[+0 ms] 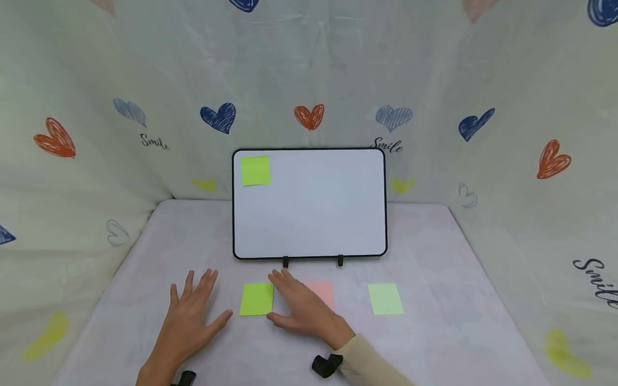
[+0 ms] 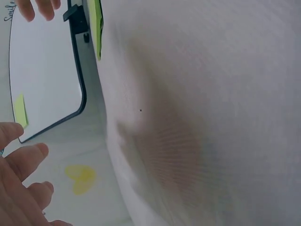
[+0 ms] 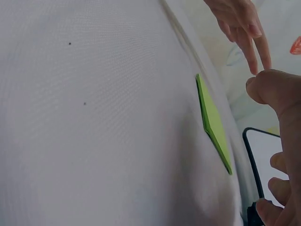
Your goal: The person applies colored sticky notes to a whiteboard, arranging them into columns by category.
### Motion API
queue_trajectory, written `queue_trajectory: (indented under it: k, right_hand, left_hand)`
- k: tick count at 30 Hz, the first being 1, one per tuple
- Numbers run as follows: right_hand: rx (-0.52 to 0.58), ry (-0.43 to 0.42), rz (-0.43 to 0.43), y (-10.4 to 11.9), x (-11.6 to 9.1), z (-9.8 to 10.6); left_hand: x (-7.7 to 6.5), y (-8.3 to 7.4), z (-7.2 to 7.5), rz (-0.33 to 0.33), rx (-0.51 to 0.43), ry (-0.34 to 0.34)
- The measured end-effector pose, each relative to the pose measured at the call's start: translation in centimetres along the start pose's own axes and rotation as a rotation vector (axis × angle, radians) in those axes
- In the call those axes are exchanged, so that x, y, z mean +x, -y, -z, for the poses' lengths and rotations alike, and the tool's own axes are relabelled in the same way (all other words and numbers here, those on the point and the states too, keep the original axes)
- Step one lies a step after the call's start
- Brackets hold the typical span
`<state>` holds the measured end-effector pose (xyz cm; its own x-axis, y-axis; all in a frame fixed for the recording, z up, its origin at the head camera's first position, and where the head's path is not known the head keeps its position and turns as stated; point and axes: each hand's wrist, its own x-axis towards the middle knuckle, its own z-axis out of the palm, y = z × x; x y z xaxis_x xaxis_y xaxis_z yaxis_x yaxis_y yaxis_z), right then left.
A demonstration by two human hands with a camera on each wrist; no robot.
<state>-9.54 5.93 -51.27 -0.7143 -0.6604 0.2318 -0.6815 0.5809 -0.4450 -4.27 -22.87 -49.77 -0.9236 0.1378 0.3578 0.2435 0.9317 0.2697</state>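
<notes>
Pale printed cloth backdrop [image 1: 347, 64] across top and both sides of the frame; orange-red heart [image 1: 309, 117] upper centre, dark blue heart [image 1: 218, 118] left of it, light blue heart [image 1: 394, 117] right; yellow heart [image 1: 566, 355] lower right; black "Smile" lettering [image 1: 596, 281] right edge; whitish tabletop [image 1: 444, 257] lower middle

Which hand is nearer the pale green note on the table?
Right. The right hand is left of the pale green note, partly covering the pink note in the head view; the left hand is farther left, beyond the bright green pad.
</notes>
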Motion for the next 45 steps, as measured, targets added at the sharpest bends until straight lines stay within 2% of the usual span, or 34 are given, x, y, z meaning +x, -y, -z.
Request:
queue_trajectory:
  k: [4, 8, 16, 21, 26, 28, 34, 36, 41, 45]
  right_hand:
    - [-0.033, 0.068, 0.039, 0.4, 1.0, -0.6]
    - [-0.084, 0.098, 0.077, 0.4, 1.8, -1.3]
    - [-0.219, 0.082, 0.152, 0.5, 2.9, -2.2]
    - [-0.266, 0.075, 0.162, 0.9, 3.2, -2.4]
    - [-0.273, 0.102, 0.140, 1.1, 3.3, -2.4]
    - [-0.274, 0.104, 0.139, 1.1, 3.3, -2.3]
    - [-0.225, 0.082, 0.162, 1.2, 3.7, -2.0]
    - [-0.225, 0.068, 0.163, 1.3, 3.8, -1.9]
    - [-0.211, 0.093, 0.113, 1.5, 3.8, -2.1]
    - [-0.122, 0.033, 0.056, 1.3, 3.9, -1.9]
  left_hand:
    - [-0.3, 0.4, 0.0, 0.018, -0.012, 0.008]
    - [-0.5, 0.5, -0.1, 0.012, -0.020, -0.012]
    - [-1.0, 0.9, -0.2, -0.036, -0.054, -0.029]
    - [-1.2, 0.7, 0.2, -0.012, -0.041, 0.021]
    - [-1.3, 0.2, 0.6, 0.042, -0.008, 0.133]
    - [-1.3, 0.2, 0.7, 0.046, -0.016, 0.151]
    - [-1.4, 0.3, 0.4, -0.002, -0.117, 0.113]
    - [-1.3, 0.2, 0.2, -0.006, -0.118, 0.123]
    - [-1.0, -0.2, -0.1, 0.013, -0.110, 0.194]
    - [-0.9, -0.6, -0.4, -0.047, -0.130, 0.184]
